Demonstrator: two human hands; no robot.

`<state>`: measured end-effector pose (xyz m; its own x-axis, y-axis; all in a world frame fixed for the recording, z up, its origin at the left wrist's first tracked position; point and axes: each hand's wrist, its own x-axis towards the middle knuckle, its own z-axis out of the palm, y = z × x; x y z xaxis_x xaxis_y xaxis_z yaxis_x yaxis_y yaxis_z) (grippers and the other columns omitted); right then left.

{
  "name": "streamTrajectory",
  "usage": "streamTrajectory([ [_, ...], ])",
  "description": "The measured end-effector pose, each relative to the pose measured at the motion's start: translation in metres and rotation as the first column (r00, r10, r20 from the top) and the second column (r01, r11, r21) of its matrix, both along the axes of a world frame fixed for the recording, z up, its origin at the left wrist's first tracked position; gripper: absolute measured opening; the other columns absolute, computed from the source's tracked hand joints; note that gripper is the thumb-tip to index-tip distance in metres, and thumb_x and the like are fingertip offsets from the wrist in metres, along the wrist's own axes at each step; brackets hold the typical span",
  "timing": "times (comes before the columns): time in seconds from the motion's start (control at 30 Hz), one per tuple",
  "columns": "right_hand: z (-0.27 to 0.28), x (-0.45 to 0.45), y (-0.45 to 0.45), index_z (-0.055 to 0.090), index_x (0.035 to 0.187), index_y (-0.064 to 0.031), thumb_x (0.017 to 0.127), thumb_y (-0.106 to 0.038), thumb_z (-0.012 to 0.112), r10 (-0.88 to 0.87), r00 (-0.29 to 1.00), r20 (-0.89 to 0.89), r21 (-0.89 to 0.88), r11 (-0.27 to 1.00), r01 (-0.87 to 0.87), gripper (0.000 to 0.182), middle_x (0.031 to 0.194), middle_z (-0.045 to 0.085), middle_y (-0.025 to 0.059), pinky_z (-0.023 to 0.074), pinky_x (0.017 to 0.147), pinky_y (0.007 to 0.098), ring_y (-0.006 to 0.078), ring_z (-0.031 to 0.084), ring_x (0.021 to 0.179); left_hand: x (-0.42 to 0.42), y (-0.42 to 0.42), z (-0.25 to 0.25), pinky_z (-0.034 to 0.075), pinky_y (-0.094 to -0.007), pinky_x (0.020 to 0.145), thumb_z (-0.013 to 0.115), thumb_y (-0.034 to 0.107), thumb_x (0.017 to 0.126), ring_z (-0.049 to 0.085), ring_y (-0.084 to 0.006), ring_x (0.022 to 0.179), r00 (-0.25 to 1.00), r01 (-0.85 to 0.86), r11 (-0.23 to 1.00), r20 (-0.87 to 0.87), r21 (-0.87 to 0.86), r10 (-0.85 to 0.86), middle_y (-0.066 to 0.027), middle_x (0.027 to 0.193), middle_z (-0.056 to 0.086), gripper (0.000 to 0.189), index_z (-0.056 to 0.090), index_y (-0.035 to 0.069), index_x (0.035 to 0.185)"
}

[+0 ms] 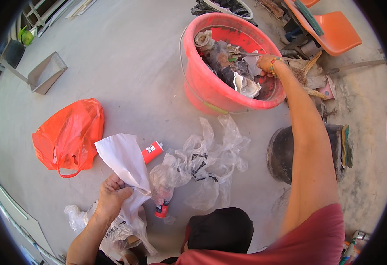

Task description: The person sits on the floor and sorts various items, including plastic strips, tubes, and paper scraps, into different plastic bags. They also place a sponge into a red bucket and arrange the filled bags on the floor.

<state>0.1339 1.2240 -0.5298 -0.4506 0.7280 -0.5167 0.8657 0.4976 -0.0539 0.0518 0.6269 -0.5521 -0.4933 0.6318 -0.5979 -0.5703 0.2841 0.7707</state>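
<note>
My left hand (114,195) pinches a creased white sheet (123,155), perhaps paper, above the floor. Past the sheet lies a red sealant cartridge (153,151). A second red cartridge (161,209) lies partly under crumpled clear plastic bags (210,162). My right hand (267,65) reaches over the far right side of a red plastic bucket (193,76), fingers curled beside a white scrap (252,63); whether they grip it is unclear. Dark, dirty rubbish (221,59) and a torn white piece (245,85) fill part of the bucket.
A tied orange-red plastic bag (70,135) sits at left, with a dustpan (49,73) beyond it. A printed clear bag (120,232) lies by my left forearm. At right stand a black container (279,155) and an orange chair (337,33). A black-lined bin (226,8) is behind the bucket.
</note>
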Motion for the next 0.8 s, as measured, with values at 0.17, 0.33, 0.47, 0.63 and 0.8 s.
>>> streamTrajectory([
  [0.17, 0.062, 0.029, -0.04, 0.06, 0.066, -0.003, 0.078, -0.017, 0.064, -0.173, 0.933, -0.315, 0.009, 0.983, 0.185, 0.019, 0.054, 0.057, 0.006, 0.0344, 0.034, 0.028, 0.0126, 0.047, 0.037, -0.009, 0.007, -0.003, 0.053, -0.0286, 0.079, 0.054, -0.015, 0.074, 0.065, -0.0154, 0.088, 0.996, -0.082, 0.988, 0.042, 0.13, 0.077, -0.0103, 0.103, 0.068, 0.043, 0.06, 0.0, 0.114],
  [0.33, 0.093, 0.08, -0.074, 0.064, 0.088, -0.0038, 0.077, -0.016, 0.073, -0.376, 0.487, -0.788, -0.406, 0.913, 0.049, 0.019, 0.07, 0.059, -0.001, 0.0366, 0.041, 0.0197, 0.0058, 0.049, 0.052, -0.023, 0.028, 0.008, 0.054, -0.0342, 0.082, 0.054, -0.009, 0.081, 0.066, -0.0184, 0.089, 0.985, -0.166, 0.968, 0.074, 0.188, 0.154, -0.0097, 0.102, 0.067, 0.033, 0.058, -0.002, 0.113],
  [0.47, 0.091, 0.08, -0.178, 0.059, 0.104, -0.0047, 0.083, -0.012, 0.067, -0.547, 0.359, -0.756, -0.645, 0.716, -0.267, 0.023, 0.085, 0.061, -0.002, 0.0394, 0.048, 0.0163, 0.0023, 0.051, 0.065, -0.053, 0.031, 0.011, 0.048, -0.0405, 0.097, 0.048, -0.003, 0.089, 0.059, -0.0231, 0.109, 0.955, -0.244, 0.911, 0.244, 0.332, 0.167, -0.0116, 0.118, 0.058, 0.036, 0.048, 0.0, 0.125],
  [0.63, 0.012, 0.048, -0.32, 0.056, 0.115, -0.0077, 0.085, -0.013, 0.065, -0.611, 0.708, -0.355, -0.895, 0.44, -0.069, 0.032, 0.099, 0.064, 0.0016, 0.0503, 0.068, 0.0273, 0.0108, 0.061, 0.084, -0.074, 0.042, 0.037, 0.044, -0.0426, 0.103, 0.043, -0.002, 0.092, 0.055, -0.0251, 0.114, 0.944, -0.324, 0.8, 0.228, 0.505, 0.239, -0.0119, 0.124, 0.053, 0.037, 0.044, 0.001, 0.128],
  [0.8, -0.016, -0.001, -0.443, 0.047, 0.125, -0.0085, 0.087, -0.009, 0.063, -0.785, 0.612, 0.095, -0.952, -0.252, -0.175, 0.041, 0.121, 0.054, 0.0114, 0.0476, 0.092, 0.051, 0.0299, 0.054, 0.112, -0.085, 0.028, 0.05, 0.043, -0.0402, 0.102, 0.049, 0.001, 0.089, 0.053, -0.0234, 0.114, 0.961, -0.249, 0.795, 0.039, 0.554, 0.274, -0.0113, 0.123, 0.053, 0.04, 0.043, 0.001, 0.129],
])
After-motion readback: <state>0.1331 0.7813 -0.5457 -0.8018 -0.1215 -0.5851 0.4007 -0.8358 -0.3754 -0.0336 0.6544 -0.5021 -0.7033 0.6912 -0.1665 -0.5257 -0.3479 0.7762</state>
